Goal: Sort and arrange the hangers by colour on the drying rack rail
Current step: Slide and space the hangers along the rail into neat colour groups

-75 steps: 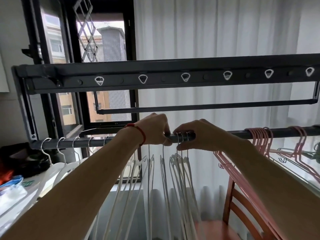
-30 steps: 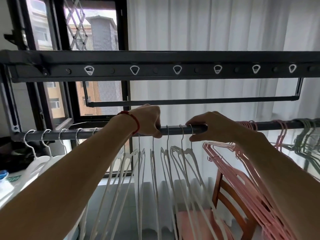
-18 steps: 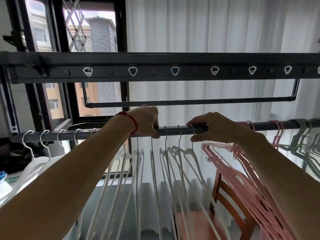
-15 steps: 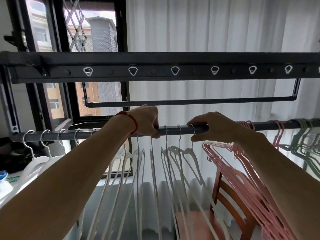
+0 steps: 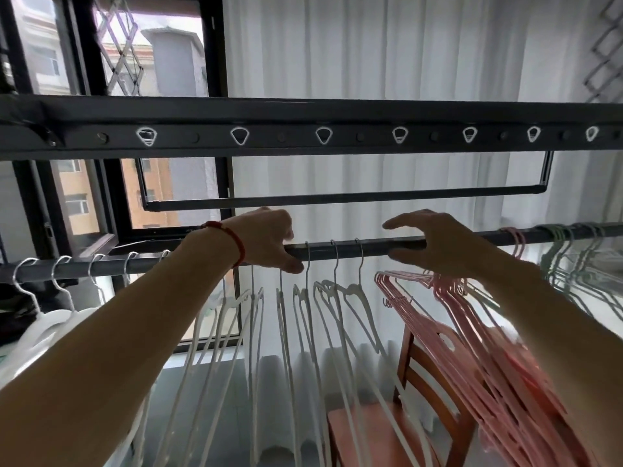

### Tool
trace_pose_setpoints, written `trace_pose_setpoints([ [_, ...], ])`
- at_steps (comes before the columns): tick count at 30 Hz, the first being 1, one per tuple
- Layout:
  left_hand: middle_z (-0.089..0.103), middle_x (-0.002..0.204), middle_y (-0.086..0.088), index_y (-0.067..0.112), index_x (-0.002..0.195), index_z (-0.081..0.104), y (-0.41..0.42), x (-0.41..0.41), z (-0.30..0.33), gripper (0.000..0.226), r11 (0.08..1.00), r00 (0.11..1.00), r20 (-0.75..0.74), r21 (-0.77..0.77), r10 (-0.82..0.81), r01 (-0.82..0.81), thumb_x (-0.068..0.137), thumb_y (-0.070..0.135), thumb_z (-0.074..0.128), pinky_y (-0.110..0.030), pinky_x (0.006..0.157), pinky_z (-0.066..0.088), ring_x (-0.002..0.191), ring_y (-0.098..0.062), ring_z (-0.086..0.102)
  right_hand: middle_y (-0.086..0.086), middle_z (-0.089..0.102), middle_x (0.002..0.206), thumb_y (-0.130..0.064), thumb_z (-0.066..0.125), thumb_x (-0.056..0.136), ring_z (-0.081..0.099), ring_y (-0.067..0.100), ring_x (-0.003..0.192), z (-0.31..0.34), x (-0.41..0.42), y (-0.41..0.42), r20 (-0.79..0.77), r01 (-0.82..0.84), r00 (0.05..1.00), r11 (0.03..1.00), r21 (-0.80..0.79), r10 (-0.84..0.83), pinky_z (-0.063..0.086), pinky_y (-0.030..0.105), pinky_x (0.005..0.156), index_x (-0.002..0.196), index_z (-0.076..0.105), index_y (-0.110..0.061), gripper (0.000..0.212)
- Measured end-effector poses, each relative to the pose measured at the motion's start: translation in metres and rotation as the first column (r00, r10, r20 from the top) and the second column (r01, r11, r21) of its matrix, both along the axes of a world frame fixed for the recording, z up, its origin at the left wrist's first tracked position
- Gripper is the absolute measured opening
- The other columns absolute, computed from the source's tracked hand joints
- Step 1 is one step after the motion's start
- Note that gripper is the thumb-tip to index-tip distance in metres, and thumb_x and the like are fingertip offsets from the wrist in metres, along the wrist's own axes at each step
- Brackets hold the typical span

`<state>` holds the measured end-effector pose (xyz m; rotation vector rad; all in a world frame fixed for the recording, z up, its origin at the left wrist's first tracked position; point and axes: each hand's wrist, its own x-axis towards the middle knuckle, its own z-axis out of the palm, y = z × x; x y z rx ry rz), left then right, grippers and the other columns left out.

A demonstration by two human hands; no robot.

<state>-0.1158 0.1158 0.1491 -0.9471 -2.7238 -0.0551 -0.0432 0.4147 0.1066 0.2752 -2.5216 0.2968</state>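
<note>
A dark drying rack rail [image 5: 347, 247] runs across the view. Thin white hangers [image 5: 320, 298] hang at its middle, and thicker white hangers [image 5: 40, 328] hang at the far left. Pink hangers [image 5: 455, 332] hang right of centre, with green hangers [image 5: 573, 264] at the far right. My left hand [image 5: 269, 241], with a red cord at the wrist, curls over the rail above the white hangers, thumb underneath; some hooks are hidden under it. My right hand [image 5: 438, 244] hovers at the rail above the pink hangers, fingers spread and holding nothing.
A wide upper rack bar [image 5: 320, 134] with triangular holes crosses above my hands, and a thin far bar [image 5: 337, 198] lies behind. A wooden chair [image 5: 421, 382] stands below the hangers. A window is at the left, with a white curtain [image 5: 371, 62] behind.
My right hand has let go of the rail and spread its fingers. My left hand stays curled on the rail. Three white hangers hang spaced apart between my hands.
</note>
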Motion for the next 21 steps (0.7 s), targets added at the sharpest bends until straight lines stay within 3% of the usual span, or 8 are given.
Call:
trace_pose_setpoints([
  [3,0.048,0.150,-0.007,0.008,0.148,0.042,-0.003,0.001,0.002,0.089,0.997,0.996,-0.049,0.041,-0.068,0.070,0.080,0.056,0.072,-0.032,0.115,0.031,0.141,-0.021,0.041,0.000,0.059,0.137,-0.033,0.065,0.094,0.051,0.014,0.124,0.004,0.012,0.018,-0.053,0.117,0.991,0.991,-0.062,-0.120,0.032,0.027,0.101,0.129,0.062,-0.024,0.036],
  [5,0.046,0.152,-0.006,0.012,0.150,0.040,-0.001,0.004,0.001,0.086,0.989,0.989,-0.079,0.061,-0.127,0.132,0.082,0.056,0.070,-0.032,0.116,0.028,0.142,-0.020,0.038,0.004,0.059,0.138,-0.032,0.057,0.099,0.053,0.023,0.127,0.006,0.016,0.028,-0.041,0.183,0.981,0.978,-0.097,-0.188,0.033,0.033,0.102,0.126,0.063,-0.026,0.029],
  [8,0.046,0.151,-0.003,0.018,0.150,0.041,0.013,0.012,-0.007,0.078,0.975,0.974,-0.131,0.102,-0.182,0.196,0.085,0.054,0.067,-0.033,0.114,0.031,0.141,-0.019,0.039,0.006,0.058,0.139,-0.026,0.052,0.101,0.055,0.023,0.121,0.004,0.020,0.039,-0.002,0.241,0.970,0.965,-0.102,-0.243,0.035,0.032,0.098,0.126,0.062,-0.026,0.027],
  [11,0.050,0.147,-0.002,0.021,0.146,0.046,0.038,0.022,-0.018,0.071,0.959,0.956,-0.204,0.145,-0.213,0.244,0.087,0.052,0.067,-0.033,0.108,0.037,0.137,-0.019,0.043,0.005,0.059,0.135,-0.024,0.063,0.093,0.056,0.016,0.103,-0.002,0.023,0.050,0.042,0.246,0.969,0.967,-0.071,-0.244,0.041,0.032,0.090,0.132,0.057,-0.024,0.039],
  [14,0.052,0.145,-0.003,0.020,0.146,0.047,0.070,0.032,-0.028,0.070,0.956,0.949,-0.238,0.154,-0.208,0.249,0.087,0.050,0.068,-0.034,0.106,0.040,0.134,-0.020,0.045,0.001,0.057,0.139,-0.038,0.077,0.082,0.054,0.021,0.122,-0.007,0.019,0.069,0.070,0.206,0.974,0.973,0.105,-0.214,0.039,0.040,0.105,0.140,0.050,-0.023,0.066],
  [16,0.052,0.145,-0.004,0.019,0.146,0.046,0.095,0.032,-0.031,0.071,0.965,0.954,-0.236,0.139,-0.185,0.222,0.086,0.049,0.070,-0.036,0.107,0.041,0.134,-0.021,0.045,0.000,0.056,0.140,-0.048,0.077,0.080,0.052,0.023,0.127,-0.007,0.014,0.085,0.072,0.142,0.986,0.979,0.143,-0.154,0.037,0.042,0.108,0.143,0.048,-0.023,0.074],
  [21,0.055,0.141,-0.003,0.019,0.143,0.050,0.138,0.021,-0.027,0.070,0.983,0.985,-0.159,0.155,-0.072,0.097,0.083,0.044,0.075,-0.037,0.111,0.036,0.135,-0.020,0.043,-0.004,0.063,0.118,-0.054,0.072,0.080,0.057,0.018,0.106,-0.004,-0.006,0.111,0.070,-0.083,0.995,0.972,0.219,0.070,0.047,0.045,0.097,0.134,0.053,-0.026,0.064],
])
